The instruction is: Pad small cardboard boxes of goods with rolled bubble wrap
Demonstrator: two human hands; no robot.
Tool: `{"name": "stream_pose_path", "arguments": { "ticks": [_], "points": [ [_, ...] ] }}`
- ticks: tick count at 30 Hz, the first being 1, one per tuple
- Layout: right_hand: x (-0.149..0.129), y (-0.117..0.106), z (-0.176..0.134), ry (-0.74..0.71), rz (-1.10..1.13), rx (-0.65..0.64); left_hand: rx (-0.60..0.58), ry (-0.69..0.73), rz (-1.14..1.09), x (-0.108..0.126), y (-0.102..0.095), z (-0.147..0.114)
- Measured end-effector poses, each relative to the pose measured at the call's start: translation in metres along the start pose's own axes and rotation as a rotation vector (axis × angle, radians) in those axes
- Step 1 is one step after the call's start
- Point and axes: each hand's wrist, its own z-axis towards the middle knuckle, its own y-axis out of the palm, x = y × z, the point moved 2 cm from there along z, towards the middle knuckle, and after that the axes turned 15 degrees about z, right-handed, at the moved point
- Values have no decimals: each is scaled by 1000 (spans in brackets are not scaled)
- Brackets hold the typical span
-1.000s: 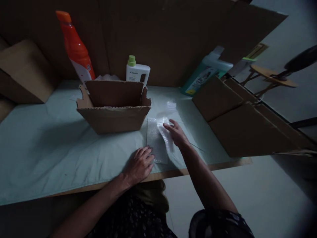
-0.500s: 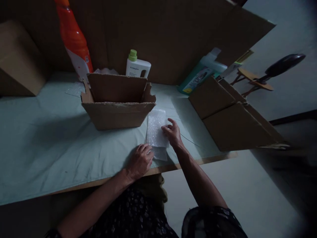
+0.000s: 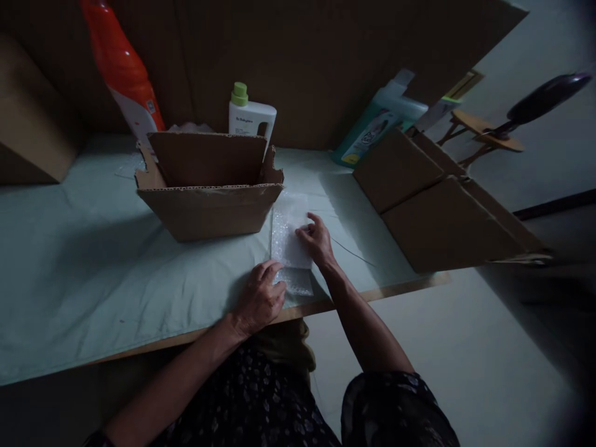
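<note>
A folded sheet of bubble wrap [image 3: 289,245] lies flat on the cloth, with a single-looking layer showing past the fold at its near end. My left hand [image 3: 261,297] rests at its lower left edge, fingers bent and thumb apart from them, touching the wrap. Over the right edge is my right hand [image 3: 319,240], its thumb and forefinger curved with a gap between them, the thumb at the wrap's surface. Just left of the wrap stands an open cardboard box [image 3: 214,212], its flaps up and its inside mostly hidden.
Behind the box stand a white bottle with a green cap [image 3: 249,118] and an orange bottle [image 3: 123,68]. A teal bottle [image 3: 372,127] leans by another cardboard box [image 3: 437,223] at right. A thin dark strand [image 3: 351,251] lies on the cloth. The table's edge [image 3: 298,312] is near me.
The view has shifted slightly, so the boxes and bottles sit a little differently in the picture. Both hands stay at the bubble wrap; the left thumb and fingers look slightly further apart.
</note>
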Motion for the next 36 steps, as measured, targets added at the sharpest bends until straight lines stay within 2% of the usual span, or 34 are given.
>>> {"name": "stream_pose_path", "arguments": {
  "ticks": [3,6,10,12,14,16,17,18,20,23,27,29,32,34,36],
  "points": [
    [-1,2,-1,5,-42,-9,-14,11,30,1,-1,0],
    [-4,3,-2,-4,-177,18,-69,35,52,1,3,-1],
    [-12,-10,-16,-155,-288,9,-130,48,16,-1,12,-2],
    [-16,-26,-33,-213,-211,-110,-117,24,-9,-3,13,0],
    [-17,-42,-56,-223,-93,-329,-133,-20,-27,-4,11,6],
    [-16,-55,-78,-226,-19,-517,-209,-67,-31,-6,8,16],
    [-15,-58,-87,-232,-15,-552,-258,-91,-27,-7,6,22],
    [-13,-60,-93,-238,-26,-536,-310,-113,-21,-7,4,30],
    [-8,-56,-96,-216,-54,-412,-396,-172,-16,-9,2,45],
    [0,-43,-86,-118,-6,-253,-468,-305,-56,-13,3,64],
    [6,-34,-77,-87,87,-238,-481,-405,-98,-19,10,74],
    [7,-38,-82,-161,43,-157,-482,-445,-59,-22,15,74],
    [4,-48,-97,-415,-130,-6,-503,-492,-14,-24,22,74],
    [1,-47,-105,-584,-275,-61,-509,-497,0,-24,26,74],
    [-1,-41,-108,-666,-404,-209,-472,-492,7,-23,29,73]
  ]
}}
